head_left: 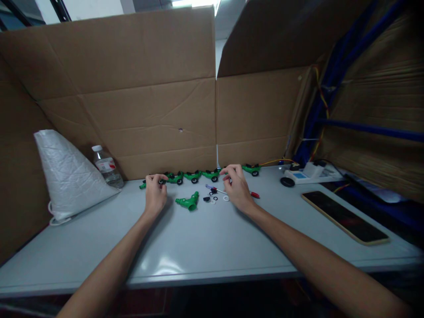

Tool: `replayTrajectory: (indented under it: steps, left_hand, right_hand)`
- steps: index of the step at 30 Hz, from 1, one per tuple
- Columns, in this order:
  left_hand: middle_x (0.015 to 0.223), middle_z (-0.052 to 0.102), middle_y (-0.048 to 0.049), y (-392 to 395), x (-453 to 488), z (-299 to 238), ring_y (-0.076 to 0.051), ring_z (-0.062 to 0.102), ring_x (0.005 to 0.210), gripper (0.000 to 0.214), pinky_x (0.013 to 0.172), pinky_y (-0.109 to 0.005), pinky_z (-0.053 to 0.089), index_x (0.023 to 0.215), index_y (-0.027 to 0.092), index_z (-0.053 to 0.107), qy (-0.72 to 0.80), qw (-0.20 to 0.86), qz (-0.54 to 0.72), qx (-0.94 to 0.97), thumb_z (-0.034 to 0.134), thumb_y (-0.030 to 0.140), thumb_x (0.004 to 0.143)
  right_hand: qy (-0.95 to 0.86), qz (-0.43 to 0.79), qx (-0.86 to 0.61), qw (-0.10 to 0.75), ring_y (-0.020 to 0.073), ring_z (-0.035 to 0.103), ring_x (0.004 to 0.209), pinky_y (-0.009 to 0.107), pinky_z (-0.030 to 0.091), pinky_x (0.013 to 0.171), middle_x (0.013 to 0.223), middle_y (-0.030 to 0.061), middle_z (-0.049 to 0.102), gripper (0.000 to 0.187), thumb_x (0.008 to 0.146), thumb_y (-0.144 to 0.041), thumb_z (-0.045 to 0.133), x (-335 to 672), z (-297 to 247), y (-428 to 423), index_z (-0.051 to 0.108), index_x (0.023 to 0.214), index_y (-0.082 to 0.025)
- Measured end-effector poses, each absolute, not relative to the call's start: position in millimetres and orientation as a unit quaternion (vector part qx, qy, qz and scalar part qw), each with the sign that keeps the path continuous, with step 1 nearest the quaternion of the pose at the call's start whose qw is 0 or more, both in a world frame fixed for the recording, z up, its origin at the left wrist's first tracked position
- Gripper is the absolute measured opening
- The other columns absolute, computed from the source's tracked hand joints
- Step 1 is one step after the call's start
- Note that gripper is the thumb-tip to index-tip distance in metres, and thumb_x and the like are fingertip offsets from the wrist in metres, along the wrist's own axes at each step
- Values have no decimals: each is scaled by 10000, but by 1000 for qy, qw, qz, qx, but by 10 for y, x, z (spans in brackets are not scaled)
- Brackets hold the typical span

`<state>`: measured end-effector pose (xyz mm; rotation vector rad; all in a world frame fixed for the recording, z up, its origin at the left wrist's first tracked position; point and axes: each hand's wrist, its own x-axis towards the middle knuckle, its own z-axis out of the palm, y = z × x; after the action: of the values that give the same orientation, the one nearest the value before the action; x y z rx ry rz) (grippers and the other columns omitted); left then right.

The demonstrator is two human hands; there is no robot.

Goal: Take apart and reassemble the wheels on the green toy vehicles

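Note:
A row of several green plastic fittings [194,176] with black rings stands along the cardboard wall at the back of the grey table [198,247]. My left hand [155,194] is curled at the left end of the row, fingertips pinched on a small black ring. My right hand [236,187] hovers over the right part of the row, fingers bent in a pinch; what they hold is hidden. Between my hands lies a loose green fitting [188,202], beside small black and white rings [213,200]. A red-handled tool [253,194] lies under my right hand.
A white bag [68,174] and a water bottle [106,166] stand at the left. A phone [344,216] lies at the right, with a white device [308,172] and cables behind it. Cardboard walls [149,101] enclose the back; blue racking stands right.

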<state>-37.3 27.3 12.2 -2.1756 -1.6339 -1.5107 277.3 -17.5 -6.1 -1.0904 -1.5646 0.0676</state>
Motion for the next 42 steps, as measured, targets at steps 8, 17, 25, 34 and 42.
replayTrajectory:
  steps: [8,17,25,34,42]
  left_hand:
    - [864,657,-20,196,-404,209,-215,614,818,379,716,-303,379,848,233,666,-571,46,-450,-685,473,-28,653]
    - [629,686,23,133,-350,225,-208,624,672,252,663,-296,342,638,240,671,-568,-11,-417,-710,468,91,648]
    - [555,601,25,156,-385,267,-190,582,617,211,640,-282,357,595,228,610,-561,-78,-458,-685,428,123,608]
    - [621,658,20,166,-401,199,-196,614,660,238,650,-283,373,649,240,649,-549,-18,-445,-708,455,103,647]
    - [737,708,5,166,-341,196,-193,651,699,258,681,-286,433,828,234,663,-523,-48,-423,-739,463,82,768]
  right_hand:
    - [-684,-26,-484,545,266,558,1126,407,462,969,1146,98,502,438,745,12,447,2763,-52,-185,629,1071,-217]
    - [-659,-63,-543,516,220,604,882,305,357,696,968,42,627,533,691,57,396,2821,-28,-225,604,1089,-230]
    - [-709,-9,-516,481,172,620,712,279,305,636,741,-31,660,380,711,21,432,2848,-18,-228,631,916,-231]
    - [-708,-53,-484,511,203,628,814,288,409,723,871,27,668,355,782,-5,437,2859,-42,-186,640,975,-223]
    - [-657,20,-490,573,161,621,637,294,490,656,1054,68,687,296,988,-139,373,2911,-15,-158,631,1105,-223]
